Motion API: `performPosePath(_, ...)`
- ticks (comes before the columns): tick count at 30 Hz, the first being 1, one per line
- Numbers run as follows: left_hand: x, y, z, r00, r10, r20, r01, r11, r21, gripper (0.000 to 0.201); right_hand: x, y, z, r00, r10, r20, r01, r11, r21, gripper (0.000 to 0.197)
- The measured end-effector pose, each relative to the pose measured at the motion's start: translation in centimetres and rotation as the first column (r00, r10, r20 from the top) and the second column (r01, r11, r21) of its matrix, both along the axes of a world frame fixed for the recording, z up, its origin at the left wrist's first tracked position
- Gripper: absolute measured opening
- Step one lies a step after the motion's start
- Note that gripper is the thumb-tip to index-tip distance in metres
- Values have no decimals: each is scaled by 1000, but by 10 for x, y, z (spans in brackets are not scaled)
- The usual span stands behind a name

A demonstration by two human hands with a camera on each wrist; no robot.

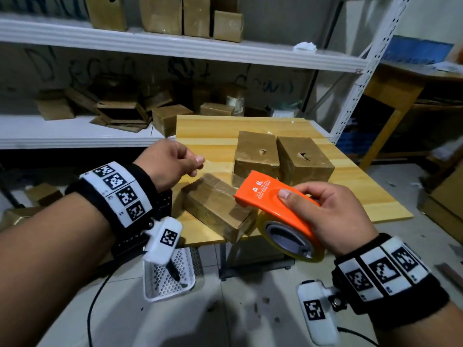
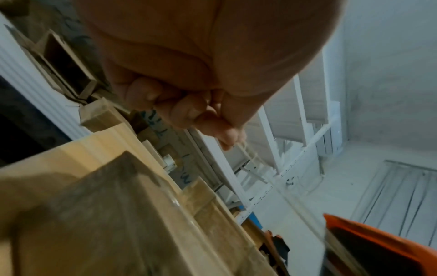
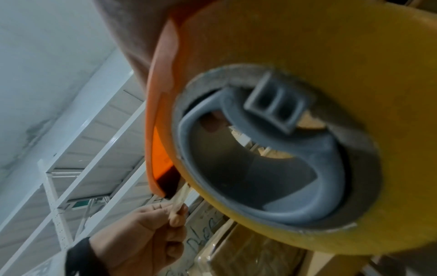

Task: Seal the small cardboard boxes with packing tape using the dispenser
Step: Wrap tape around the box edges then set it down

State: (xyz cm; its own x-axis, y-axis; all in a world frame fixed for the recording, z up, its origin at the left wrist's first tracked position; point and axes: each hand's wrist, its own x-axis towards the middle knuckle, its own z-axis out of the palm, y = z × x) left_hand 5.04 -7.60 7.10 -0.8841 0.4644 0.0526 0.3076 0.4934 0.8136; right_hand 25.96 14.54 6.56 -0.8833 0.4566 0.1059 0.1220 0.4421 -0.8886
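Observation:
My right hand (image 1: 298, 196) grips an orange tape dispenser (image 1: 273, 204) with a yellowish tape roll (image 1: 290, 236), held just above the near edge of a wooden table (image 1: 363, 196). In the right wrist view the roll (image 3: 307, 46) fills the frame. A clear strip of tape (image 3: 179, 198) runs from the dispenser's mouth to my left hand (image 3: 165, 220), which pinches its end. My left hand (image 1: 198, 164) hovers left of the dispenser. Below both lies a small cardboard box (image 1: 215, 206) on its side. Two upright taped boxes (image 1: 258, 154) (image 1: 304, 156) stand behind it.
White metal shelving (image 1: 75, 136) behind the table carries several more cardboard boxes. A white perforated basket (image 1: 170, 274) and a black cable lie on the floor under my left wrist. Another wooden table (image 1: 395, 83) stands at the right.

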Motion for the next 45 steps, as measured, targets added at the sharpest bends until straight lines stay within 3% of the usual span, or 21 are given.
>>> performPosePath(5,-27,0,3,1000,23,-17,-24,996,-83,32,0,8,-3,998,-28,56,29,999,-17,24)
performPosePath(9,-41,3,-7,1000,13,10,-11,990,-142,31,-1,11,-6,996,-43,83,46,998,-32,37)
performPosePath(18,-56,6,-33,998,32,58,-22,987,-157,31,-5,18,-11,982,-65,180,67,998,-5,29)
performPosePath(24,-53,15,-42,990,76,118,-56,984,-168,31,-9,16,-16,971,-89,224,83,996,39,28)
performPosePath(33,-55,21,-50,987,63,148,-14,951,-307,39,-10,12,-19,955,-114,272,94,992,85,35)
performPosePath(37,-52,26,-49,992,103,78,-70,935,-348,34,-9,11,-21,949,-122,289,98,990,98,36)
performPosePath(40,-51,24,-53,992,113,59,-88,943,-321,21,-8,10,-21,949,-114,293,88,991,101,36)
performPosePath(43,-45,18,-53,984,133,118,-100,963,-250,21,-9,12,-21,950,-115,289,85,990,114,36)
performPosePath(45,-38,12,-48,965,169,202,-145,981,-127,28,-8,13,-23,951,-117,286,85,989,121,36)
